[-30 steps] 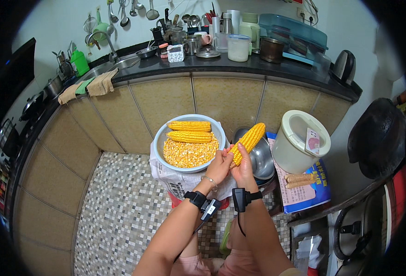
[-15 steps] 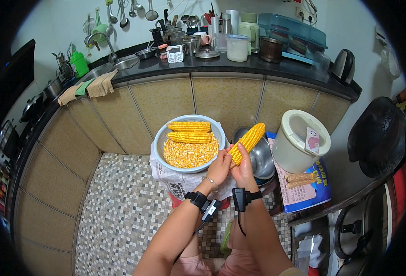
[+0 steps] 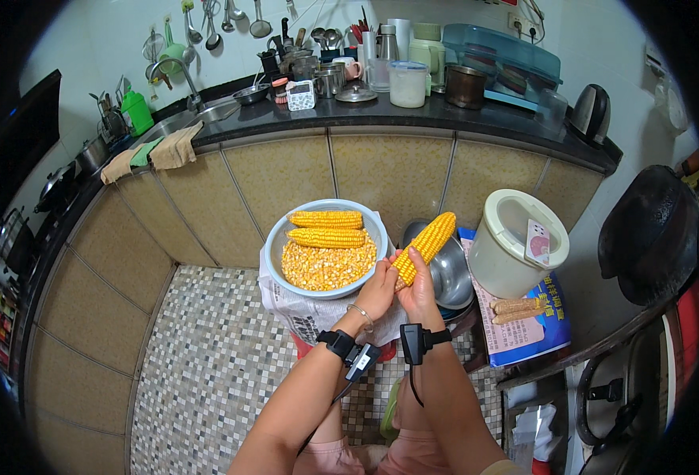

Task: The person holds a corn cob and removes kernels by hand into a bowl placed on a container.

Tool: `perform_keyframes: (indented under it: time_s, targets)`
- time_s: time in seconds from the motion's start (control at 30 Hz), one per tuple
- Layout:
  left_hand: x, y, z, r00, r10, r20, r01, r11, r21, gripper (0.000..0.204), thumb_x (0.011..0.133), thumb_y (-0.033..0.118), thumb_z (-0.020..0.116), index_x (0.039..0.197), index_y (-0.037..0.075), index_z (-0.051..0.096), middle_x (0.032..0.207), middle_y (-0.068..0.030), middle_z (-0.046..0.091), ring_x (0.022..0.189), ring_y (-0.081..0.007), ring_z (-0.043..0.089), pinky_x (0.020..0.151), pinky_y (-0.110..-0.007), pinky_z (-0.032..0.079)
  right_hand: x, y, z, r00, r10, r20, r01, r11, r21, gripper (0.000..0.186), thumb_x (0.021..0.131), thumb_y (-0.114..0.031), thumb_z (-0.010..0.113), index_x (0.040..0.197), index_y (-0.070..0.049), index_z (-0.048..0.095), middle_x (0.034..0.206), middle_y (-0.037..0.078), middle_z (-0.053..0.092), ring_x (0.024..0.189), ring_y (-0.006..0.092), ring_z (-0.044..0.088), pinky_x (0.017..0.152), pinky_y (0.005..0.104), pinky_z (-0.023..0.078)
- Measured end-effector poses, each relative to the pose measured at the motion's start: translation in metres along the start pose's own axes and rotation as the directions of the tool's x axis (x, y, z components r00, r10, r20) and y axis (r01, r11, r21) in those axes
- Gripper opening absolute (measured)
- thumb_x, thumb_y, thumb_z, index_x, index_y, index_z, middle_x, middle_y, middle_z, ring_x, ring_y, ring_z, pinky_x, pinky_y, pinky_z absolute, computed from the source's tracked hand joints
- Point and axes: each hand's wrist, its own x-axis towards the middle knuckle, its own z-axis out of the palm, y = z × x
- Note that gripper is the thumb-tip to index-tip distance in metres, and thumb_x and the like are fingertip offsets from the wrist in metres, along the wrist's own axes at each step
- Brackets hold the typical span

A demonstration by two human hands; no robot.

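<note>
An ear of yellow corn (image 3: 430,242) points up and to the right, with its lower end in my hands. My right hand (image 3: 418,290) is closed round that lower part, thumb along the kernels. Pressed against the same end from the left is my left hand (image 3: 379,286), its fingers closed and their tips partly hidden. Just left of my hands stands a pale blue basin (image 3: 273,261), holding loose corn kernels (image 3: 325,265). Two whole ears, an upper ear (image 3: 325,219) and a lower ear (image 3: 327,237), lie across the back of the heap.
Behind my right hand is a metal bowl (image 3: 451,275). Further right, a lidded cream bucket (image 3: 501,252) and bare corncobs (image 3: 516,310) rest on a blue and pink printed sheet (image 3: 551,328). Newspaper (image 3: 310,317) lies under the basin. A dark counter (image 3: 381,117) runs behind.
</note>
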Motion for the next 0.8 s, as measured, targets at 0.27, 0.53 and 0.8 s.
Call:
perform_keyframes:
  time_s: [0.27, 0.53, 0.8]
  targets:
    - [-0.006, 0.019, -0.002, 0.997, -0.073, 0.03, 0.075, 0.996, -0.046, 0.043, 0.098, 0.031, 0.031, 0.121, -0.006, 0.037, 0.117, -0.0297, 0.052, 0.112, -0.0401, 0.052, 0.094, -0.039, 0.04, -0.002, -0.001, 0.002, 1.0, -0.004, -0.002, 0.004, 1.0, -0.021, 0.022, 0.087, -0.015, 0.062, 0.101, -0.004, 0.05, 0.086, 0.009, 0.059, 0.078, 0.0191, 0.061, 0.074, 0.0345, 0.054]
    - [-0.007, 0.019, 0.0, 0.998, -0.06, 0.027, 0.062, 0.994, -0.094, 0.043, 0.098, 0.029, 0.03, 0.12, -0.007, 0.036, 0.115, -0.0301, 0.051, 0.11, -0.0377, 0.053, 0.093, -0.037, 0.04, 0.0, 0.0, -0.004, 0.999, -0.03, 0.024, 0.031, 0.999, -0.043, 0.021, 0.086, -0.017, 0.064, 0.098, -0.003, 0.053, 0.087, 0.009, 0.06, 0.082, 0.0198, 0.06, 0.083, 0.0395, 0.052]
    - [-0.006, 0.019, -0.003, 0.989, -0.115, 0.096, 0.127, 0.983, -0.13, 0.044, 0.098, 0.028, 0.028, 0.13, -0.003, 0.031, 0.12, -0.0164, 0.047, 0.106, -0.0186, 0.048, 0.088, -0.026, 0.041, 0.001, 0.001, -0.005, 0.999, -0.037, 0.022, 0.038, 0.998, -0.057, 0.022, 0.087, -0.018, 0.064, 0.099, -0.003, 0.052, 0.088, 0.01, 0.06, 0.083, 0.0199, 0.06, 0.085, 0.0398, 0.052]
